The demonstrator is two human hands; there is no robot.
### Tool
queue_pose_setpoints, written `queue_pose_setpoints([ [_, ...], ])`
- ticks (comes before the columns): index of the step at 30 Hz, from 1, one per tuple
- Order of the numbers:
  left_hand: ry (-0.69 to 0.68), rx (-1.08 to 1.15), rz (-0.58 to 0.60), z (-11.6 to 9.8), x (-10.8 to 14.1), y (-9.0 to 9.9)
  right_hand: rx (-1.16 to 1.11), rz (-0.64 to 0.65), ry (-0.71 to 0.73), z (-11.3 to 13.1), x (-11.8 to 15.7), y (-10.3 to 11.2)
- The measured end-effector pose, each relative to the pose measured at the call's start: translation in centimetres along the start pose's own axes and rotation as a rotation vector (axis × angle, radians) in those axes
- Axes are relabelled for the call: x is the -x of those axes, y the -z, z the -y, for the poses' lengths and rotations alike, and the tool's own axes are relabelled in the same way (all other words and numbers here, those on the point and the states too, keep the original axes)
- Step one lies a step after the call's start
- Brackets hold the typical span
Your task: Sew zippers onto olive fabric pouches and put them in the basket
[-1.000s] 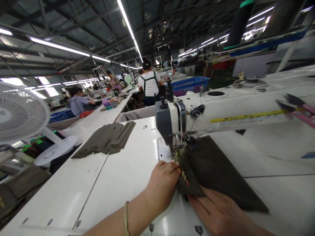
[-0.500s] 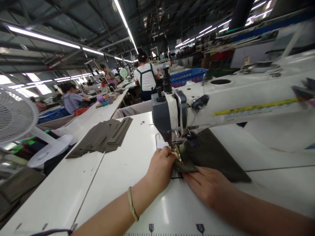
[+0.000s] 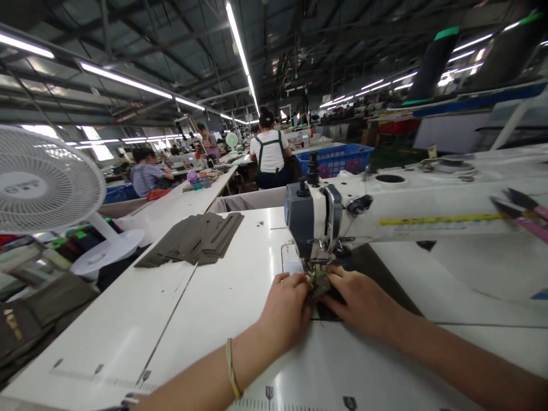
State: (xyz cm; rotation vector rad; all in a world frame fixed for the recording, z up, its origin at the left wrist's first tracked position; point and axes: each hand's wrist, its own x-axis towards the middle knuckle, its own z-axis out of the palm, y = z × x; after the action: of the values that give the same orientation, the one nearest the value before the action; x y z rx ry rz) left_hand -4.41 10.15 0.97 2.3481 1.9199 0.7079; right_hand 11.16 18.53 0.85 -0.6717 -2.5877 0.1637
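A dark olive piece of fabric [image 3: 391, 279] lies under the white sewing machine [image 3: 440, 205], and its near edge is at the presser foot [image 3: 314, 268]. Just left of the foot, my left hand [image 3: 286, 308] is closed, its fingertips gripping the small folded end of the fabric. My right hand [image 3: 363, 299] sits to the right of the foot, thumb and fingers closed on the same fabric. The fingertips of both hands are close together, and the needle is hard to make out between them. A twisted band circles my left wrist.
A fanned stack of olive fabric pieces [image 3: 192, 238] rests on the white table [image 3: 240, 337] to the left. Beyond it stands a white fan [image 3: 47, 182]. Scissors [image 3: 522, 211] lie on the machine arm. Co-workers sit farther back, near a blue crate [image 3: 336, 160].
My right hand has moved up alongside the presser foot, and the fabric's near end has turned there. My left hand stays by the foot. The head view has shifted.
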Motion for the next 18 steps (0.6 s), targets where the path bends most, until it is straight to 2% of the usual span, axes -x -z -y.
queue_pose_setpoints([
  [3,-0.011,-0.029,0.002,0.1,0.0,-0.3,-0.114,0.113,-0.012,-0.7,-1.0,0.2],
  [10,-0.040,-0.100,0.067,0.4,0.1,-0.3,-0.157,-0.023,-0.157,-2.7,-0.2,-1.9],
  [13,-0.039,-0.095,0.044,0.4,0.0,-0.3,-0.116,-0.047,-0.169,-3.2,-0.1,-2.5],
  [18,-0.087,-0.085,-0.025,0.4,-0.1,-0.4,-0.102,-0.040,-0.127,-3.6,-0.7,-2.2],
])
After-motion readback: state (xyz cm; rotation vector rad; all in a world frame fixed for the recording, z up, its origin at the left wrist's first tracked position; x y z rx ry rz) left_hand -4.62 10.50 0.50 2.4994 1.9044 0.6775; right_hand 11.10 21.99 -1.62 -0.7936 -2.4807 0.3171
